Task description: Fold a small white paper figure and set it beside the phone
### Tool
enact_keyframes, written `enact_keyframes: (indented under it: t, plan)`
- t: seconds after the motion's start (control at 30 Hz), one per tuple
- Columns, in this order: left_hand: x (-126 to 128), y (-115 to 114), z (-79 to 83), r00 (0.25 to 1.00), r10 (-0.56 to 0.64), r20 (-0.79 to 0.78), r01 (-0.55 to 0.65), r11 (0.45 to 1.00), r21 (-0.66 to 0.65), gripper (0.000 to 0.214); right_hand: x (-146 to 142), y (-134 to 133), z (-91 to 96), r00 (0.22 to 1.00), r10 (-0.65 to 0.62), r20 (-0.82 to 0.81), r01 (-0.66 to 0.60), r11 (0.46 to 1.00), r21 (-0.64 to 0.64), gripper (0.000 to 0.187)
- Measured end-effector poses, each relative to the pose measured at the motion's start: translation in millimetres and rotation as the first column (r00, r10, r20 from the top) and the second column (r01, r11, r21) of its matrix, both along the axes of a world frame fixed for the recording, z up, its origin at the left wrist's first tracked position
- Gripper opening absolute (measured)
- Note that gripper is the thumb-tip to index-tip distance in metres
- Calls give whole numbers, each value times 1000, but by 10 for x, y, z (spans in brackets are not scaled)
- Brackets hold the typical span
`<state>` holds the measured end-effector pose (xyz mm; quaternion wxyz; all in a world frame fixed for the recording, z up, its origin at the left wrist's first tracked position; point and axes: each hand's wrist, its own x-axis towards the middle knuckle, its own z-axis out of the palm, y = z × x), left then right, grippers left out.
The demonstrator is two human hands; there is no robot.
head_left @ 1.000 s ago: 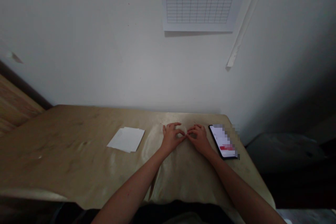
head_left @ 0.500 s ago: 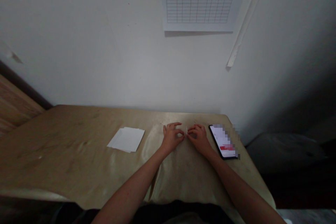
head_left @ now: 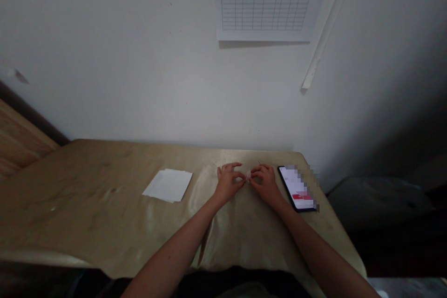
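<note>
My left hand (head_left: 228,181) and my right hand (head_left: 266,182) rest on the tan table (head_left: 104,214), fingertips meeting near its far edge. Both pinch a small pale object (head_left: 248,176) between thumbs and fingers; it is too small and dim to name. The fingers of both hands are curled together around it.
A stack of white paper sheets (head_left: 168,185) lies to the left of my hands. A phone (head_left: 296,187) with a lit screen lies just right of my right hand, near the table's right edge. A gridded sheet (head_left: 267,0) hangs on the white wall behind.
The hands have stayed in place; the small pale object between the fingertips looks more enclosed by the fingers than a second ago.
</note>
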<state>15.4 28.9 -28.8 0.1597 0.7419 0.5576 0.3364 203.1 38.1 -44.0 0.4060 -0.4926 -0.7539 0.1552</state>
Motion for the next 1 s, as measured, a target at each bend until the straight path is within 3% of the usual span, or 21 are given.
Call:
enact_keyframes:
  t: [0.37, 0.83, 1.0]
  plan:
    - [45, -26, 75, 996, 85, 7, -84, 992, -92, 5, 35, 21, 22, 996, 82, -24, -82, 997, -3, 8]
    - [36, -23, 72, 993, 93, 68, -95, 995, 33, 2, 12, 2, 45, 1000, 0, -18, 0, 1000, 12, 13]
    - [47, -31, 79, 995, 88, 49, -88, 996, 7, 3, 20, -12, 66, 1000, 22, -21, -22, 999, 30, 6]
